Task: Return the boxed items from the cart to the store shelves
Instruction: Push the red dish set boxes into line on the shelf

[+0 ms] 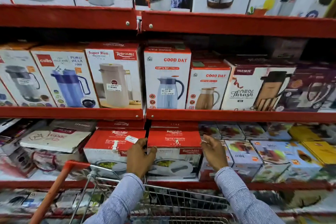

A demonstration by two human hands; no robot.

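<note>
I see the red-and-white casserole box (174, 151) sitting on the lower red shelf (272, 185), its red top facing up and a picture of a serving dish on its front. It stands just beside a matching box (109, 149) on its left, with only a thin dark gap between them. My left hand (141, 158) is pressed flat against the box's left front corner, fingers spread and reaching into that gap, thumb laid across the front face. My right hand (213, 152) is at the box's right edge, fingers open and loosely curved; I cannot tell whether they touch the cardboard. Neither hand is closed around anything. Both forearms wear a blue striped sleeve (125, 198).

To the right of the box are smaller pale-blue boxes (243, 158) packed in rows, then yellow ones (316, 149). On the left lies a flat cream-coloured box (54, 141), tilted on a loose pile.

The shelf above (72, 112) carries upright flask boxes (167, 78), side by side. Below my arms is the wire cart (181, 200) with its orange handle (60, 185); what lies inside it is too blurred to read.
</note>
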